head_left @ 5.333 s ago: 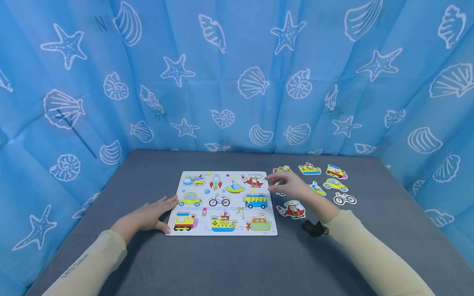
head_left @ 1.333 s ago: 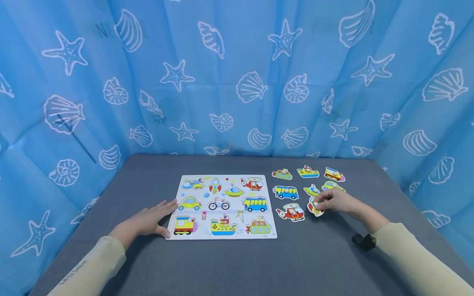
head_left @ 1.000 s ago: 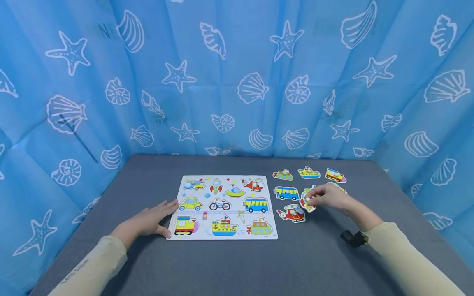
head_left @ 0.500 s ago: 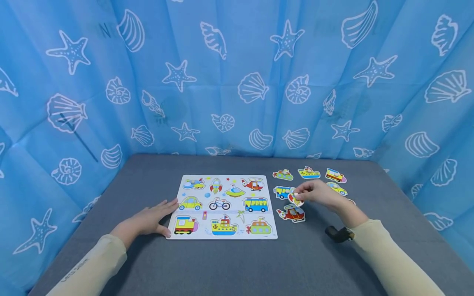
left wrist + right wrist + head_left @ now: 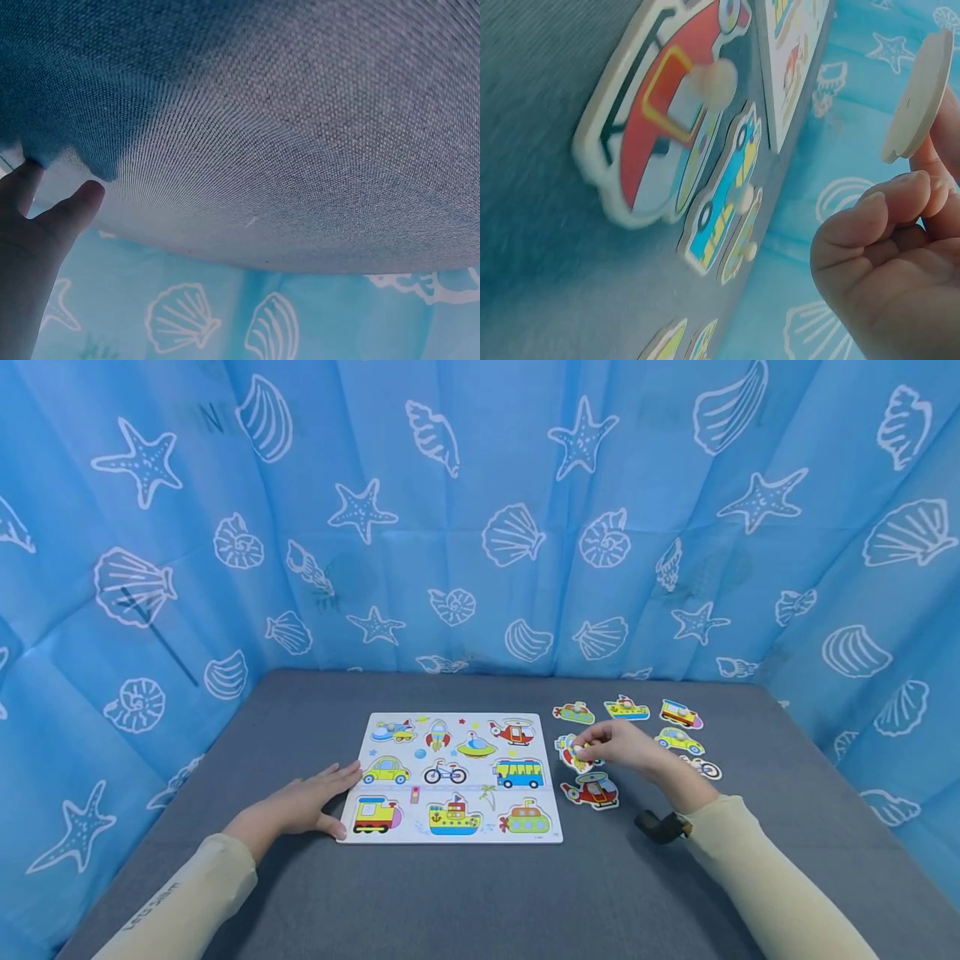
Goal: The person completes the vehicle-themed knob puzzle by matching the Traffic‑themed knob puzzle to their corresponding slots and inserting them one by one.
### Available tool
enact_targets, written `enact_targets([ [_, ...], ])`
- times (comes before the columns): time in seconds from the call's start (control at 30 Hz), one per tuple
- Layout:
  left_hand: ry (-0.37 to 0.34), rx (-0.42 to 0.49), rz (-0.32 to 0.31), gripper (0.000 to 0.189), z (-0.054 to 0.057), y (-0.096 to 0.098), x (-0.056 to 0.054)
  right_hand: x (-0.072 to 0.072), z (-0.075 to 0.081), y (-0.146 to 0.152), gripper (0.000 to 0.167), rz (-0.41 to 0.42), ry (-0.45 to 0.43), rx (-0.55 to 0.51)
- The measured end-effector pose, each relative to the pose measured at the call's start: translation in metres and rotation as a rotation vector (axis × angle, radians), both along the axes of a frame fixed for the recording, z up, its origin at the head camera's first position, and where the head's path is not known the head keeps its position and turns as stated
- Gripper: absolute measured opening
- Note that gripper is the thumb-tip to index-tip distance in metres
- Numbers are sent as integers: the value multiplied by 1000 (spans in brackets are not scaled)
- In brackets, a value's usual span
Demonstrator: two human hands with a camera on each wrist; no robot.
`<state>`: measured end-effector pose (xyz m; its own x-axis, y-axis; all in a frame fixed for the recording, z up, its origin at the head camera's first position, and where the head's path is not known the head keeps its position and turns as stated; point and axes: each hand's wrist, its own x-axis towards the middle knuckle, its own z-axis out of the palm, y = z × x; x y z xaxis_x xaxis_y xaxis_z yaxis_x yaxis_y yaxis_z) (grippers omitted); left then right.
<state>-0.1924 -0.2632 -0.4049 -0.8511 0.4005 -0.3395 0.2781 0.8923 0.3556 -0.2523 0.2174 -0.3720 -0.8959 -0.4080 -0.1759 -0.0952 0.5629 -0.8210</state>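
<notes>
My right hand (image 5: 630,752) pinches a rocket puzzle piece (image 5: 576,758) by its knob, raised over the bus piece beside the puzzle board. In the right wrist view, the rocket piece's plain wooden underside (image 5: 919,97) faces the camera, the bus piece (image 5: 724,195) lies on the table and the helicopter piece (image 5: 660,120) is nearest. My left hand (image 5: 300,806) has its fingers spread, fingertips and thumb at the left edge of the white puzzle board (image 5: 480,774). An airplane piece (image 5: 392,732) with a knob sits in the board's upper left corner.
On the grey table (image 5: 450,902), right of the board, lie submarine (image 5: 573,712), boat (image 5: 627,708), train (image 5: 681,713), car (image 5: 679,741) and bicycle (image 5: 707,767) pieces. My right hand hides the flying saucer piece. A blue seashell curtain (image 5: 480,568) encloses the back and sides.
The right hand, empty near the board's right edge at first, took hold of the rocket piece among the loose ones and carried it left over the bus piece. The left hand stayed put.
</notes>
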Motion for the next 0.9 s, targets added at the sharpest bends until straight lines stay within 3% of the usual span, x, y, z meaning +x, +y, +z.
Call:
enact_targets([
  [0.9,-1,10,7,102,-1,-1,-1,-18,1,-59,21,-3,-21,-41],
])
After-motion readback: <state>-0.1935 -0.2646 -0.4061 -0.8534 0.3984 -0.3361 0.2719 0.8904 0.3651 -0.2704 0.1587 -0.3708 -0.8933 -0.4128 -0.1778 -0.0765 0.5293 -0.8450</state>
